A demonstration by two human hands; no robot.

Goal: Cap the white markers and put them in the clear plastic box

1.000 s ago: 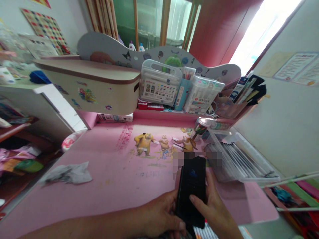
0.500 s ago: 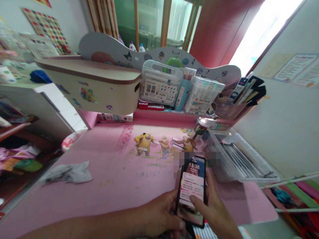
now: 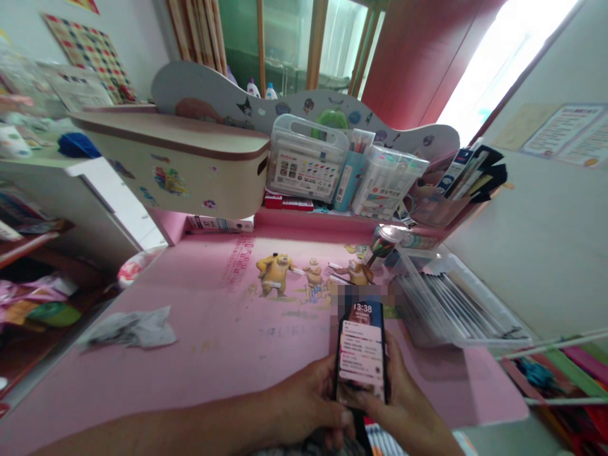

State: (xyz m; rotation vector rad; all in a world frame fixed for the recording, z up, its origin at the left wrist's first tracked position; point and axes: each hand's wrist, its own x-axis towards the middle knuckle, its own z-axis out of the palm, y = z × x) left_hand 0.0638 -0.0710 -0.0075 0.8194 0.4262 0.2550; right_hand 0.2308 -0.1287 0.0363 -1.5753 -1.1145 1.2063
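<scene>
A smartphone [image 3: 361,354] with a lit lock screen reading 13:38 and several notifications stands upright between my two hands above the pink desk [image 3: 228,380]. My left hand [image 3: 320,396] grips its lower left edge, with the fingers curled by the bottom corner. On the other side, my right hand [image 3: 401,396] wraps round the right edge, its thumb over the bottom of the screen. Below the phone, a pack of white pens or markers [image 3: 382,440] shows in part near the desk's front edge. The fingers behind the phone are hidden.
A crumpled tissue [image 3: 130,332] lies on the desk's left. At right stands a clear plastic bin [image 3: 463,304] of dark-edged items, with a jar [image 3: 382,244] behind it. On the shelf are a cream storage box [image 3: 190,171], a marker case [image 3: 306,164] and a pen pack [image 3: 387,183].
The phone has moved slightly left and down and is straighter. My right thumb has slid from mid-screen to the bottom of the screen. The notifications have shifted a little.
</scene>
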